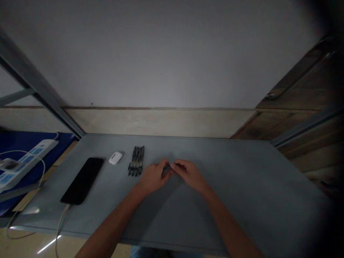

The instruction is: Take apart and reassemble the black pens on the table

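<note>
Over the middle of the grey table [242, 179], my left hand [154, 177] and my right hand [190, 173] meet fingertip to fingertip. Between them is a slim dark piece [166, 167], mostly covered by the fingers, so its exact kind does not show. My left fingers curl around it, and my right thumb and fingers pinch at its right end. Just left of my left hand, several dark pens [136, 161] with partly clear barrels lie side by side in a row.
A white earbud case [115, 158] lies left of the pens. Farther left is a black phone [82, 181] with a white cable [61, 218] running off the front edge. A white power strip [28, 163] rests on a blue surface beyond the left edge. A pale wall [161, 64] stands behind.
</note>
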Tool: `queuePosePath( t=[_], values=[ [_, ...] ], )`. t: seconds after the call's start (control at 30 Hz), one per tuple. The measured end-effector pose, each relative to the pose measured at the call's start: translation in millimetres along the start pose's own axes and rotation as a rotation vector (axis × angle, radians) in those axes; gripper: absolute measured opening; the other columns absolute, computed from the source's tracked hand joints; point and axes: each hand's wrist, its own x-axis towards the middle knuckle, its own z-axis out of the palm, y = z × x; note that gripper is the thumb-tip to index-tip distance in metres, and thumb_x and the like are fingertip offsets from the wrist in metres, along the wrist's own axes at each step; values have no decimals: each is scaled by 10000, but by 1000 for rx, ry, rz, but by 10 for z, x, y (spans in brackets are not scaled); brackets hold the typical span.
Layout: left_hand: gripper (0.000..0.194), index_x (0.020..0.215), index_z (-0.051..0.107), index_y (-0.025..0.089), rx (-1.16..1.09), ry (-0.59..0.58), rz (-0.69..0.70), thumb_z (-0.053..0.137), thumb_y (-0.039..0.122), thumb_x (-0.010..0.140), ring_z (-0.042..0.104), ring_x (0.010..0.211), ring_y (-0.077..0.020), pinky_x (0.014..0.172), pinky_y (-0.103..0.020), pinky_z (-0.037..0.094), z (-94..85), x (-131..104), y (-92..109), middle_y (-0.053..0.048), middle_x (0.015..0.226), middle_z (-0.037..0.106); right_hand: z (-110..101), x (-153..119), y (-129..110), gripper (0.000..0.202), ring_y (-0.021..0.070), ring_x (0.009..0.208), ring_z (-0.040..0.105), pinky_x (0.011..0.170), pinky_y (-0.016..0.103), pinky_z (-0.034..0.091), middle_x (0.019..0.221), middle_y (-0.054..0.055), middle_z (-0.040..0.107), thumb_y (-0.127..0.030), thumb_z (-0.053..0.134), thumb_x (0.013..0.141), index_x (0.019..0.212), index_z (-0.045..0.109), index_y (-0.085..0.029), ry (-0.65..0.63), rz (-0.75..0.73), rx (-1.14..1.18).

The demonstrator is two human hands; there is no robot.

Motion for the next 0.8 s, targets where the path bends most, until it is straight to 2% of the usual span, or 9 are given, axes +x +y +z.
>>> queuePosePath(
  t=[0.07, 0.13, 0.3, 0.37, 0.5, 0.57, 0.7, 0.8],
  values=[
    [308, 1151, 482, 213, -11, -12, 23, 429, 432, 940, 664, 730, -195, 624, -262, 442, -10, 3, -1, -28, 881, 686, 6, -3, 13, 443, 130, 510, 497, 503, 234, 350, 541, -4, 542, -479, 456, 904, 612, 593, -175, 9, 35, -77],
    [268, 1116, 509, 233, -4, -31, 57, 380, 415, 967, 667, 779, -187, 643, -252, 443, -22, 7, 1, -20, 928, 686, 8, -5, 20, 505, 125, 473, 457, 479, 236, 317, 495, -10, 490, -499, 406, 919, 556, 553, -178, 28, 53, -113],
    [381, 983, 560, 206, 43, -22, 31, 229, 392, 1006, 663, 772, -189, 661, -261, 444, -38, 9, 11, -39, 846, 680, 4, 3, 4, 359, 127, 562, 465, 524, 225, 334, 600, -16, 503, -465, 475, 897, 696, 566, -181, 99, -48, -125],
    [356, 1041, 546, 201, 16, -13, 33, 267, 417, 996, 663, 761, -188, 657, -260, 445, -41, 4, 17, -36, 847, 682, 8, 6, 5, 377, 122, 544, 440, 515, 227, 319, 581, -21, 475, -459, 461, 902, 660, 541, -181, 99, -62, -151],
    [321, 1113, 538, 222, -5, -33, 102, 350, 442, 973, 664, 781, -182, 656, -250, 444, -35, 2, 9, -27, 908, 688, 26, 2, 8, 532, 110, 456, 377, 456, 237, 261, 475, -21, 375, -492, 376, 921, 494, 442, -181, 79, 11, -186],
    [336, 1061, 562, 218, 28, -36, 86, 283, 392, 997, 664, 778, -181, 652, -250, 442, -29, 7, -6, -36, 899, 688, 33, -4, -5, 518, 114, 464, 397, 458, 234, 275, 485, -19, 398, -501, 386, 917, 519, 468, -179, 75, 12, -172],
    [406, 979, 572, 191, 87, -27, 1, 212, 377, 1005, 661, 720, -193, 635, -265, 444, -40, 17, -16, -51, 796, 679, 47, -8, -15, 367, 121, 561, 454, 514, 219, 324, 610, -20, 483, -478, 453, 903, 705, 548, -184, 57, -68, -137],
    [368, 1008, 569, 204, 72, -36, 43, 286, 437, 984, 666, 772, -198, 663, -266, 457, -61, 10, 9, -46, 840, 687, 61, -1, 17, 443, 117, 515, 411, 490, 227, 297, 547, -29, 412, -495, 414, 913, 605, 487, -186, 57, -30, -158]
  ],
)
